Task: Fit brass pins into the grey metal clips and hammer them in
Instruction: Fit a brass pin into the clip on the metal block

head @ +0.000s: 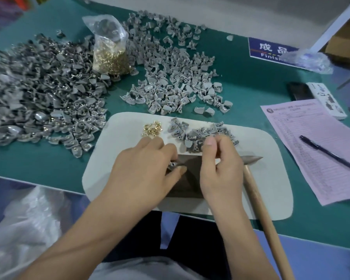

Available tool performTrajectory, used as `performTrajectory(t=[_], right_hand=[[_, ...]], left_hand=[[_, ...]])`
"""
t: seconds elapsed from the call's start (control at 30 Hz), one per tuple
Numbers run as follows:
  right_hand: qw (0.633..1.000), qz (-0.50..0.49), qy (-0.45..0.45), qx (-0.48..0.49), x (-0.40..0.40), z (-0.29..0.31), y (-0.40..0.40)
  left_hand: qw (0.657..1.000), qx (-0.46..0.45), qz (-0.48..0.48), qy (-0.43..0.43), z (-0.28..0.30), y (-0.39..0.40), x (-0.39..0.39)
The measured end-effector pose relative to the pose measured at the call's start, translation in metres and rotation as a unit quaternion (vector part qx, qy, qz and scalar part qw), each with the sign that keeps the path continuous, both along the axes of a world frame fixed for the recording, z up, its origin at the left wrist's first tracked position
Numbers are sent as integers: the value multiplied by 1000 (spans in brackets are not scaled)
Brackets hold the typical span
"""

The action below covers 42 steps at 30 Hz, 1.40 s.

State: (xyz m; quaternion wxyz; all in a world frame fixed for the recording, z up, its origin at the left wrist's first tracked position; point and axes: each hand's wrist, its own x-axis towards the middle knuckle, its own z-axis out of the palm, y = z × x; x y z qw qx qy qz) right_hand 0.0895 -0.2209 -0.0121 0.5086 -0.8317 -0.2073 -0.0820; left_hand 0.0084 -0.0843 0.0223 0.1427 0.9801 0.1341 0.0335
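Observation:
My left hand (148,168) pinches a grey metal clip (173,165) at the left edge of a dark metal block (187,178) on the white mat (113,158). My right hand (220,164) hovers over the block's right side with thumb and fingers curled together; whether they hold a pin is hidden. A small heap of brass pins (151,128) lies on the mat above my left hand. Loose grey clips (196,132) lie beside them. The hammer (259,199) rests on the mat to the right of my right hand, wooden handle toward me.
A big pile of clips (38,93) covers the green table at left, another pile (174,73) at centre back. A plastic bag of brass pins (110,51) stands between them. At right lie a pink form (311,150), a pen (329,153) and a blue sign (271,50).

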Motion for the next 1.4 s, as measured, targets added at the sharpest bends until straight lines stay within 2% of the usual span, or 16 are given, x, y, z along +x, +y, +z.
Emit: performTrajectory(t=[0.13, 0.27, 0.43, 0.73, 0.97, 1.17, 1.33, 1.4], right_hand=[[998, 53, 1, -24, -10, 7, -20], [993, 103, 10, -61, -14, 20, -33], [973, 147, -11, -176, -12, 28, -24], [939, 189, -80, -275, -8, 31, 4], [930, 189, -40, -313, -7, 44, 6], [860, 235, -117, -438, -4, 63, 17], [786, 249, -162, -542, -12, 76, 33], [790, 234, -165, -543, -17, 74, 36]], left_hand=[[995, -97, -22, 15, -4, 9, -16], [976, -213, -26, -26, -14, 19, -27], [971, -224, 5, -85, -22, 12, -22], [958, -265, 26, -109, -24, 12, -19], [958, -265, 22, -110, -21, 13, -18], [950, -285, 16, -129, -24, 16, -17], [953, -272, 0, -133, -24, 20, -19], [954, -265, -2, -139, -23, 20, -19]])
